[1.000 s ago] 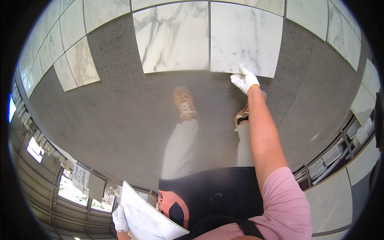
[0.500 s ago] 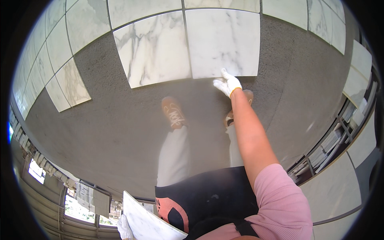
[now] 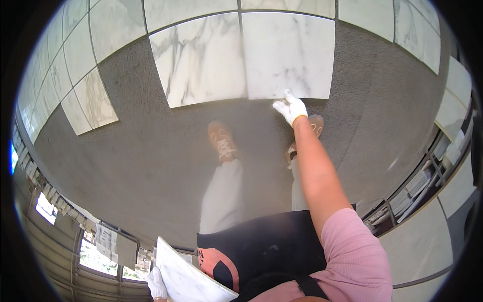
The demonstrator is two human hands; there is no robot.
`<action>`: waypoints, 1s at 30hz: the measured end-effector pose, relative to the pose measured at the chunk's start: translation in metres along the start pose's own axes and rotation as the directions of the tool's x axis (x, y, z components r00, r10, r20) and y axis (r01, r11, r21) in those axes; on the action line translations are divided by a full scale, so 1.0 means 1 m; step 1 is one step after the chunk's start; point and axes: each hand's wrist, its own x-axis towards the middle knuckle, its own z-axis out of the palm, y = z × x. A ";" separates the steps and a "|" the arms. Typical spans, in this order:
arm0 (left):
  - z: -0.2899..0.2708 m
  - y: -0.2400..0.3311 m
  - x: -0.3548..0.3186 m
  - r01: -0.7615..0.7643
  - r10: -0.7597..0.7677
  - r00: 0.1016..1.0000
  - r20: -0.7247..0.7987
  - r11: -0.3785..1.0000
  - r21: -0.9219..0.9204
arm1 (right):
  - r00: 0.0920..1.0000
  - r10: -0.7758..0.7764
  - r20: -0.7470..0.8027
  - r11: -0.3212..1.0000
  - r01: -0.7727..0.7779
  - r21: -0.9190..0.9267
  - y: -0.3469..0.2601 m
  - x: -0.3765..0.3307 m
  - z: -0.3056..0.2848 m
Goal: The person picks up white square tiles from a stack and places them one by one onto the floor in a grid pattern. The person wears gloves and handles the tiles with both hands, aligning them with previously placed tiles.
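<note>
Two white marble tiles with grey veins lie side by side on the grey floor, a left tile (image 3: pixel 201 60) and a right tile (image 3: pixel 289 55). At the near edge of the right tile is my right hand (image 3: pixel 292 109), in a white glove with a yellow cuff. Its fingers are apart, one fingertip resting on the tile's edge and another just short of it. At the lower left, my left hand (image 3: pixel 157 284), also gloved, grips the outer side of another marble tile (image 3: pixel 188 277), tilted beside my black apron. Most of that hand's fingers are hidden.
Rows of marble tiles (image 3: pixel 118 27) with narrow gaps extend along the far side and left. Bare grey floor (image 3: pixel 136 166) surrounds my shoes (image 3: pixel 222 141). A rack (image 3: pixel 415 189) holding slabs stands at the right, beside large pale slabs (image 3: pixel 422 246).
The whole view has shifted slightly, so the floor tiles sit a little further right in it. My right hand keeps its place at the tile's edge; my left still holds its tile.
</note>
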 end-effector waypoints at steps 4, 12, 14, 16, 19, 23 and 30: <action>-0.009 -0.003 0.002 0.037 -0.040 0.999 0.030 0.996 0.077 | 0.993 0.116 -0.036 0.975 -0.107 0.195 -0.030 -0.010 0.006; -0.008 -0.005 0.011 0.003 -0.003 1.000 0.001 0.994 0.111 | 0.912 0.393 -0.119 0.815 -0.286 0.503 -0.124 -0.050 0.044; -0.003 -0.003 0.011 -0.090 0.091 0.996 -0.015 0.993 0.082 | 0.873 0.458 -0.167 0.857 -0.384 0.343 -0.146 -0.060 0.048; -0.001 0.000 0.007 -0.104 0.108 0.993 -0.037 0.991 0.090 | 0.865 0.475 -0.163 0.876 -0.447 0.180 -0.161 -0.075 0.051; -0.003 0.007 0.001 -0.080 0.080 0.997 -0.001 0.988 0.135 | 0.862 0.504 -0.061 0.862 -0.506 -0.019 -0.176 -0.123 0.056; -0.006 0.008 -0.010 -0.103 0.098 0.994 0.052 0.989 0.107 | 0.788 0.594 0.160 0.780 -0.515 -0.355 -0.199 -0.211 0.098; -0.003 0.001 -0.025 -0.233 0.227 0.968 0.103 0.972 0.042 | 0.402 0.309 0.862 0.936 -0.290 -0.200 -0.290 -0.423 0.205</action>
